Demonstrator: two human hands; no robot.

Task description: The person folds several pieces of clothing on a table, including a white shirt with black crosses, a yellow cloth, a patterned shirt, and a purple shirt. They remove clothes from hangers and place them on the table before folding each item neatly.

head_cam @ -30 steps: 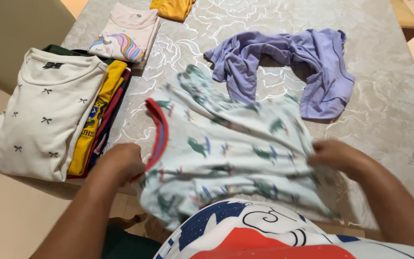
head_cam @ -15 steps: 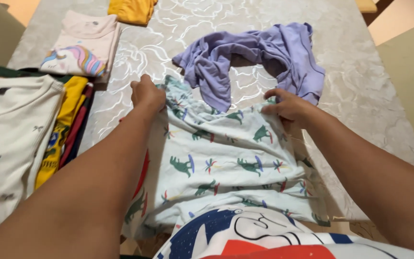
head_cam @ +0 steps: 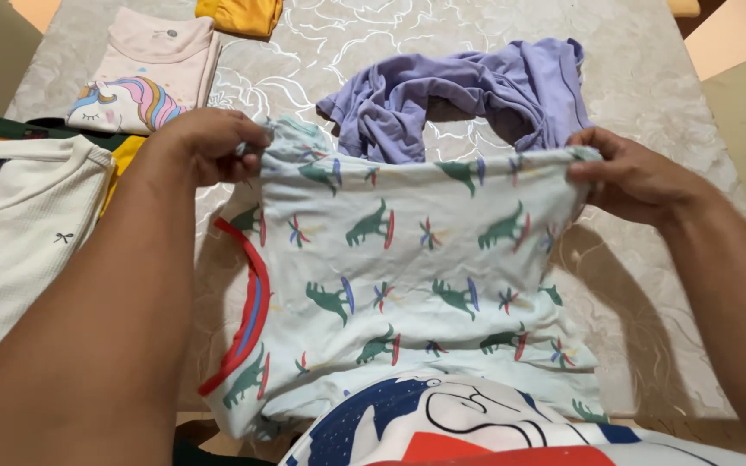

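A pale shirt printed with green dinosaurs (head_cam: 407, 276) and trimmed with a red and blue neckband lies stretched in front of me on the table. My left hand (head_cam: 205, 142) pinches its far left corner. My right hand (head_cam: 628, 177) pinches its far right corner. Both hands hold that far edge lifted off the table and pulled taut between them. The near part of the shirt hangs toward my body.
A crumpled lilac garment (head_cam: 468, 91) lies just beyond the shirt. A folded pink unicorn shirt (head_cam: 153, 73) and a yellow garment (head_cam: 239, 15) sit at the back left. A stack topped by a cream bow-print top (head_cam: 19, 224) is at left. The marble-patterned table (head_cam: 649, 78) ends near chairs.
Both hands have raised the shirt's far edge off the table and spread wider apart, pulling the cloth flat and taut; earlier they gripped it bunched lower down.
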